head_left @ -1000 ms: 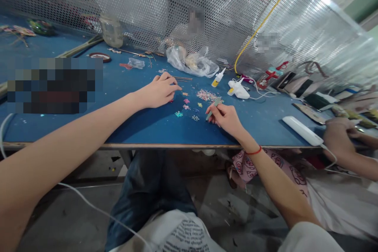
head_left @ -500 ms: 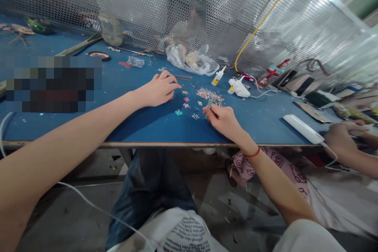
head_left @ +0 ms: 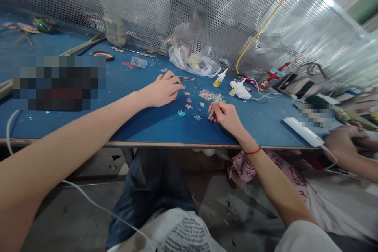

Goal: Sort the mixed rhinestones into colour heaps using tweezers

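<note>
My right hand (head_left: 226,118) pinches a green stick (head_left: 214,106) beside tiny flower shapes (head_left: 189,100); my curled left hand (head_left: 162,90) hides whether it holds anything

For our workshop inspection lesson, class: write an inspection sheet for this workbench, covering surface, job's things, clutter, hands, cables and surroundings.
Surface: blue tabletop with a wooden front edge, dotted with specks.
Job's things: small flower-shaped sequins, pink and teal, spread beside a sequin pile; metal pins near the left hand.
Clutter: plastic bag, glass jar, glue bottle.
Hands: left hand curled on the tabletop; right hand pinching a pale green stick; co-worker's hand at far right.
Cables: white cord from a white corded device; yellow cable along the screen.
Surroundings: perforated metal screen.
</note>
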The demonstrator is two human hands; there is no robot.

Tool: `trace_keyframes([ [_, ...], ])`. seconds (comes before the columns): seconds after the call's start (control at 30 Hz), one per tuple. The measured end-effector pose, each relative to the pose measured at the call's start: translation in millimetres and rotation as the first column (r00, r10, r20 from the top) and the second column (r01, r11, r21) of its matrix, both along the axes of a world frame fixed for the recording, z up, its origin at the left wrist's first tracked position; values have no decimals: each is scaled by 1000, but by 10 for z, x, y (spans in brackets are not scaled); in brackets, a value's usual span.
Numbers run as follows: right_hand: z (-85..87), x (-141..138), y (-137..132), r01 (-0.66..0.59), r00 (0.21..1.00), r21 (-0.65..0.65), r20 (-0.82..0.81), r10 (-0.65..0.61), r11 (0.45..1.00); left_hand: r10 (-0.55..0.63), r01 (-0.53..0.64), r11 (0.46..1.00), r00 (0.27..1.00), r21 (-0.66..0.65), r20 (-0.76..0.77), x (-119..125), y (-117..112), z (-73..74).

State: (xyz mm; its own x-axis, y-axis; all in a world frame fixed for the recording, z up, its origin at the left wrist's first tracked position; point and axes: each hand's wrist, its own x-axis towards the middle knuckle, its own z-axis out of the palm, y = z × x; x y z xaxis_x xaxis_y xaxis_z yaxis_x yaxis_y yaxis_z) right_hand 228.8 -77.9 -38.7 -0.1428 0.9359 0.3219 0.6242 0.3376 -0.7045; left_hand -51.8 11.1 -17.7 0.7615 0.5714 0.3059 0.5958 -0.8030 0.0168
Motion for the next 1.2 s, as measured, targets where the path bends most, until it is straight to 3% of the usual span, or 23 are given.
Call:
trace_keyframes([
  [0.47, 3, -15, -31, 12, 997, -44, -72, -15, 999, -3, 4, 1000, 1000, -31, 17, 7, 7, -4],
  [0.63, 99, -38, 36, -6, 998, -45, -58, 4, 999, -18, 18, 1000, 999, 6, 28, 8, 33, -31],
  [0.73, 213, -101, 231, -42, 999, -25, -2, 42, 999, -16, 16, 999, 1000, 30, 6, 1, 44, -45],
  [0.9, 319, -288, 780, -80, 996, 5, 49, 80, 997, -11, 11, 999, 1000, 46, -8, -5, 43, -54],
  [1.03, 275, -418, 1136, -86, 993, 14, 79, 84, 996, 11, -10, 999, 1000, 37, -26, 1, 36, -56],
  [1.2, 169, -424, 1299, -82, 992, 25, 94, 80, 996, 6, -5, 999, 999, 46, -37, 0, 46, -52],
])
